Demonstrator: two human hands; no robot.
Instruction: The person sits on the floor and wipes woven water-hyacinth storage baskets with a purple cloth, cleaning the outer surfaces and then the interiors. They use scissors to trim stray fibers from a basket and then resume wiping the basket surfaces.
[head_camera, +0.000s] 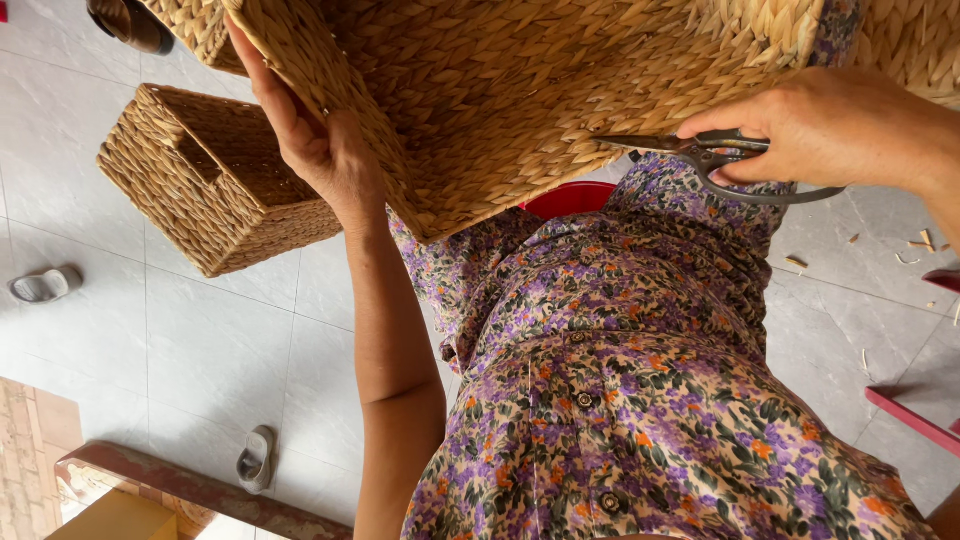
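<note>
A large woven straw basket (520, 90) rests tilted on my lap and fills the top middle of the view. My left hand (310, 140) grips its left edge, fingers wrapped over the rim. My right hand (830, 125) holds a pair of metal scissors (700, 155) by the handles, the blades pointing left and lying against the basket's woven side. The blades look nearly closed. I wear floral purple clothing (640, 400).
A second, smaller woven basket (215, 185) with a handle cut-out stands on the pale tiled floor (200, 350) at the left. Two grey sandals (45, 285) (257, 458) lie on the tiles. Straw clippings (920, 242) are scattered at the right. A red stool (570, 198) shows under the basket.
</note>
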